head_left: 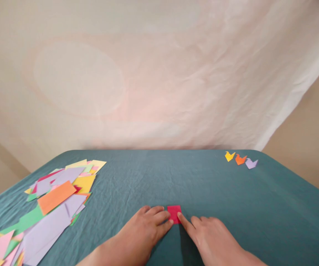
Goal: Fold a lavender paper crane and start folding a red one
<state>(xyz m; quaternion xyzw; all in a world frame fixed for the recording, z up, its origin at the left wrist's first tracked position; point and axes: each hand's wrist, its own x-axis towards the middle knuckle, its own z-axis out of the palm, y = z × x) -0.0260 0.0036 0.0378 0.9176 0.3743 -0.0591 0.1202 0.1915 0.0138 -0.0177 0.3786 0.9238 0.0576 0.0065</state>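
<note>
A small deep-pink square of folded paper (174, 212) lies flat on the dark green cloth near the front middle. At its left edge, my left hand (148, 229) rests palm down with its fingers spread. The thumb tip and index fingertip of that hand touch the paper. My right hand (209, 236) comes in from the other side, its index finger stretched out and pressing on the square's right part. The other fingers of my right hand are partly bent on the cloth. Neither hand is wrapped round the paper.
Loose coloured paper sheets (51, 220) lie in a spread heap on the left. Three folded paper birds stand at the far right: a yellow bird (229, 156), an orange bird (240, 159) and a lilac bird (251, 163). A pale cloth (159, 81) hangs behind the table.
</note>
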